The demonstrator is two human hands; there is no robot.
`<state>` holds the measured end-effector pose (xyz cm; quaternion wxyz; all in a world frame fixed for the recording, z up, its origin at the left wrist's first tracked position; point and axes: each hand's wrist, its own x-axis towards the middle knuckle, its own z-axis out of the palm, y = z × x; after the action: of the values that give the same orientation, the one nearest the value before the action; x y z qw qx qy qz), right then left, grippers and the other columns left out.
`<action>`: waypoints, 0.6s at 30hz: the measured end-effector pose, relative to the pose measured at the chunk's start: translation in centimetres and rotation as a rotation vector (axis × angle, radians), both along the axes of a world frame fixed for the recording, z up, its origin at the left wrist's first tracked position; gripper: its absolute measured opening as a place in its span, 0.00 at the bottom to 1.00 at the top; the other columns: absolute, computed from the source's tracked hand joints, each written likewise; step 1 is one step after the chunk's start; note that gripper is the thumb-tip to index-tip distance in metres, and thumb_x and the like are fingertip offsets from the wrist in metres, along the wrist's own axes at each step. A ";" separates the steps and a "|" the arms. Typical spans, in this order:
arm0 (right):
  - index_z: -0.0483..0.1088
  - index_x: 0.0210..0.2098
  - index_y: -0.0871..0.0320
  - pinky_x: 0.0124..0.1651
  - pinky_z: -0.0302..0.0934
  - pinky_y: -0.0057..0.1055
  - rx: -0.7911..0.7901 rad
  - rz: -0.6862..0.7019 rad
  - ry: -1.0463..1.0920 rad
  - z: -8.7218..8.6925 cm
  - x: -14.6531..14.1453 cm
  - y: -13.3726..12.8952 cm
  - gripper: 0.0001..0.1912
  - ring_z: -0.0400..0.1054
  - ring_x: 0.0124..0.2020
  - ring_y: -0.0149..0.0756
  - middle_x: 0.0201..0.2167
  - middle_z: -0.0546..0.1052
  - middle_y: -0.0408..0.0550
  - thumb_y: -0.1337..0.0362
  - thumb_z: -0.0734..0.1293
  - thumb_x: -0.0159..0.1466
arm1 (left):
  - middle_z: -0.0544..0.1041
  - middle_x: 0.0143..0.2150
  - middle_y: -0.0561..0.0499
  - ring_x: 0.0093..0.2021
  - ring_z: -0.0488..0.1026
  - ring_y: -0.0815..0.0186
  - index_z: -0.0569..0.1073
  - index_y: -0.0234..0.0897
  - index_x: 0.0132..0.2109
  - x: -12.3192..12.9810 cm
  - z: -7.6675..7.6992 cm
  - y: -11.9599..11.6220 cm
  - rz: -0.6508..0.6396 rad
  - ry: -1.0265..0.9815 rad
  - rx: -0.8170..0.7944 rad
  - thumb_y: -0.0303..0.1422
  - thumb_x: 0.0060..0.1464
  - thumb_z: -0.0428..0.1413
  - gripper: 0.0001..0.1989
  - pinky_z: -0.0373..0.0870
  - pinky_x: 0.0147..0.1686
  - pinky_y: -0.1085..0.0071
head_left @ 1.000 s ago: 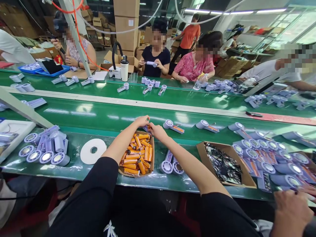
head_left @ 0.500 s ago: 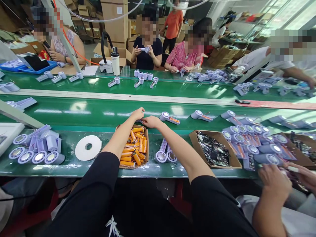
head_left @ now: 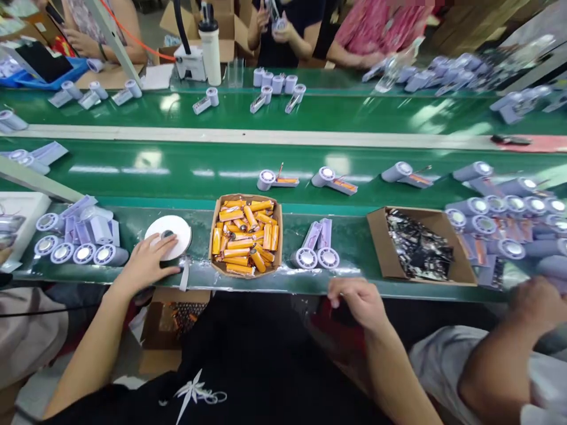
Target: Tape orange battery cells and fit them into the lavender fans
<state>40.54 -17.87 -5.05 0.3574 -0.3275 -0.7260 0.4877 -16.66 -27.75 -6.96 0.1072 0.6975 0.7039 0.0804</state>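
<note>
My left hand lies with fingers spread over the white tape roll, its thumb stretched out beside a short white strip. My right hand hovers at the table's front edge with its fingers loosely curled, and nothing shows in them. Just beyond it, two pale purple handheld fan bodies lie side by side. Orange-wrapped batteries fill a cardboard box between my hands. On the green belt sits a fan body with an orange battery in its handle and a wire sticking up.
More fan bodies are piled at the left. A carton of dark small parts stands at the right, beside many fan bodies and a co-worker's hand. A slanted metal post crosses the left side. Co-workers sit opposite.
Both hands have drawn back from the belt, the left to the tape roll, the right to the front edge. A fan body with a battery now shows where they were. The view has tilted down.
</note>
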 end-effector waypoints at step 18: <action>0.85 0.40 0.56 0.35 0.62 0.29 0.160 0.695 -0.563 1.5 -23.1 -4.2 0.14 0.74 0.28 0.36 0.27 0.81 0.46 0.52 0.74 0.73 | 0.76 0.60 0.41 0.71 0.68 0.42 0.72 0.49 0.67 7.4 3.7 -0.5 -0.031 -0.140 0.655 0.33 0.59 0.68 0.31 0.75 0.64 0.45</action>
<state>17.39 -22.05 -3.54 -0.0147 -0.1554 -0.8971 0.4133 -9.23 -28.28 -3.29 -0.0734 0.6983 0.6208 0.3486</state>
